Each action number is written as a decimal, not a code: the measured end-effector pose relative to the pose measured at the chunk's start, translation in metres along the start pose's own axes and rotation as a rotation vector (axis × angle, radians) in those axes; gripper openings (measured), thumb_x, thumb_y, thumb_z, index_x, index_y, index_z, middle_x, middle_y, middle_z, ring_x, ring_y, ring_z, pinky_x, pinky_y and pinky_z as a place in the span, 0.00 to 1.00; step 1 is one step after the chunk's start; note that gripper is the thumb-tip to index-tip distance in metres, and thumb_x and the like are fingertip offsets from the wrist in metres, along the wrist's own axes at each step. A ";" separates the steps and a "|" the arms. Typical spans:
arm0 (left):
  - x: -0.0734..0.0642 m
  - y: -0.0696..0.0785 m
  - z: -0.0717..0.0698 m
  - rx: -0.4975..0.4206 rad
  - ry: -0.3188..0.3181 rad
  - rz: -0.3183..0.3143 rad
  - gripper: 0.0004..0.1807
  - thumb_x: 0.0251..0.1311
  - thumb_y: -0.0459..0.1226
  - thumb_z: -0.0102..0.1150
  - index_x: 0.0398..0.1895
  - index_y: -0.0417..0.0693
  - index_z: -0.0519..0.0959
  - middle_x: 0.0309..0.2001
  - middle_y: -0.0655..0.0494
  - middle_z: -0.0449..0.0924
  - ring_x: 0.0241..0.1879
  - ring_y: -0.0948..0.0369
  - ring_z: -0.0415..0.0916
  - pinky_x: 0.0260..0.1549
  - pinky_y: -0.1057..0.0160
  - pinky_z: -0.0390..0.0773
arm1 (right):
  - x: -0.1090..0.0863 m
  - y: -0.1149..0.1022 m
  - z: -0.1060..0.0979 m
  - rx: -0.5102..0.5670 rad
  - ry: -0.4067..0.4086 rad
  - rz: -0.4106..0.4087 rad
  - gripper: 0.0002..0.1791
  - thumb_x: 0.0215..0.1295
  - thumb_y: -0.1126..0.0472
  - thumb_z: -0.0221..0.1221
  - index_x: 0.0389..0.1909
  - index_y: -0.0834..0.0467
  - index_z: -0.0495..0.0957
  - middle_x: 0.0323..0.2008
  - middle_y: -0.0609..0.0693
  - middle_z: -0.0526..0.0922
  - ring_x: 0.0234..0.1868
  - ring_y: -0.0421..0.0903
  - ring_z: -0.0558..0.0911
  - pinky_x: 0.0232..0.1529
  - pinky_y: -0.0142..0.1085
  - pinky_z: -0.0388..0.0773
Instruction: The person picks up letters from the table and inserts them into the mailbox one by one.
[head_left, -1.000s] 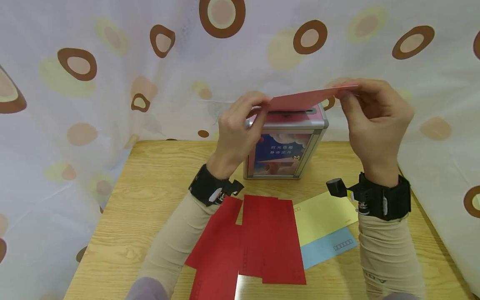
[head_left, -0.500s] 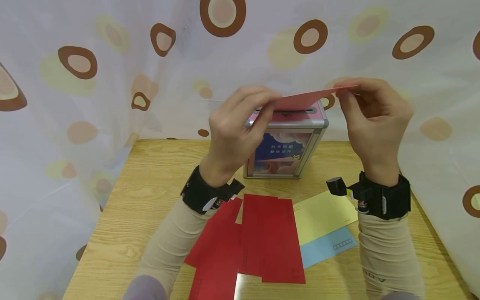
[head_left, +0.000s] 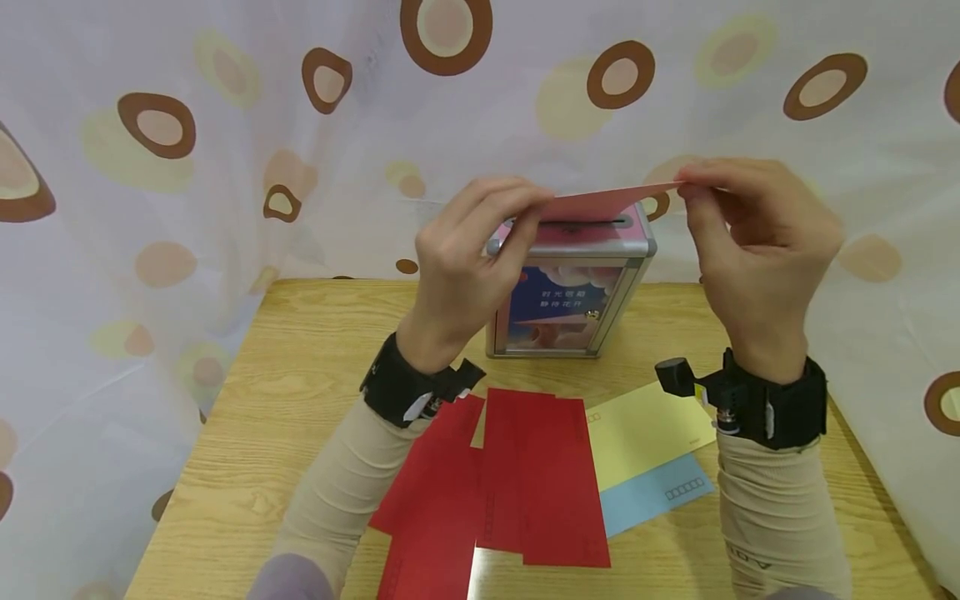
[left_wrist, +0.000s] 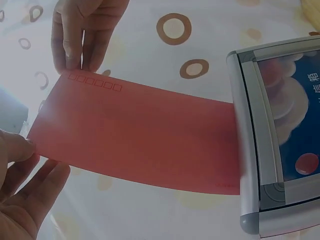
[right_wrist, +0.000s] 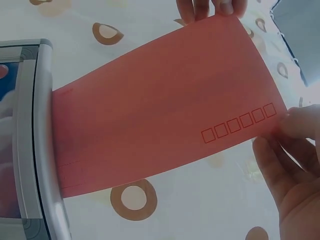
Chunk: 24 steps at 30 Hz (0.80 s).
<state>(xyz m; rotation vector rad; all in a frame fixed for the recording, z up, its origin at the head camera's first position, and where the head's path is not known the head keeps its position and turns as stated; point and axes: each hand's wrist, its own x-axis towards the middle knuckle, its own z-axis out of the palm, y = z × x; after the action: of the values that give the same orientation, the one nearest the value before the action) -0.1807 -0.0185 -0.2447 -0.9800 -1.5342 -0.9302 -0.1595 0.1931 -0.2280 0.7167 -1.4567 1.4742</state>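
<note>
Head view: the left hand point(head_left: 468, 267), near the middle, and the right hand point(head_left: 757, 250), right of it, each pinch a top corner of a red envelope point(head_left: 611, 202). The envelope stands on edge at the top of a box point(head_left: 566, 300), right by the slot point(head_left: 626, 221). I cannot tell if its low end is inside. More red paper point(head_left: 551, 475) lies at the bottom middle, with a yellow envelope point(head_left: 652, 433) and a blue envelope point(head_left: 652, 496) to its right.
</note>
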 end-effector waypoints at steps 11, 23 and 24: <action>-0.008 -0.007 0.004 -0.006 -0.028 -0.024 0.06 0.63 0.29 0.59 0.38 0.36 0.84 0.35 0.45 0.84 0.38 0.59 0.81 0.36 0.64 0.82 | -0.004 0.006 -0.002 -0.080 -0.052 -0.016 0.04 0.54 0.80 0.61 0.31 0.78 0.81 0.33 0.70 0.83 0.31 0.53 0.81 0.43 0.34 0.83; -0.013 -0.011 0.005 0.001 -0.060 -0.061 0.06 0.62 0.29 0.60 0.39 0.37 0.84 0.36 0.45 0.84 0.39 0.59 0.81 0.36 0.64 0.82 | -0.010 0.008 -0.005 -0.250 -0.061 0.013 0.04 0.56 0.77 0.62 0.31 0.72 0.85 0.31 0.65 0.84 0.32 0.48 0.81 0.40 0.28 0.81; -0.014 -0.012 0.005 0.001 -0.062 -0.065 0.06 0.62 0.29 0.60 0.39 0.37 0.84 0.36 0.45 0.84 0.39 0.59 0.81 0.35 0.64 0.82 | -0.011 0.008 -0.004 -0.262 -0.068 0.018 0.04 0.56 0.77 0.62 0.31 0.71 0.85 0.31 0.64 0.84 0.33 0.48 0.81 0.41 0.28 0.81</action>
<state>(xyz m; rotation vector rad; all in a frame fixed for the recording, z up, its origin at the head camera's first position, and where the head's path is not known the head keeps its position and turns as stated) -0.1915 -0.0200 -0.2599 -0.9707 -1.6264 -0.9518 -0.1611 0.1962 -0.2414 0.5984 -1.6740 1.2514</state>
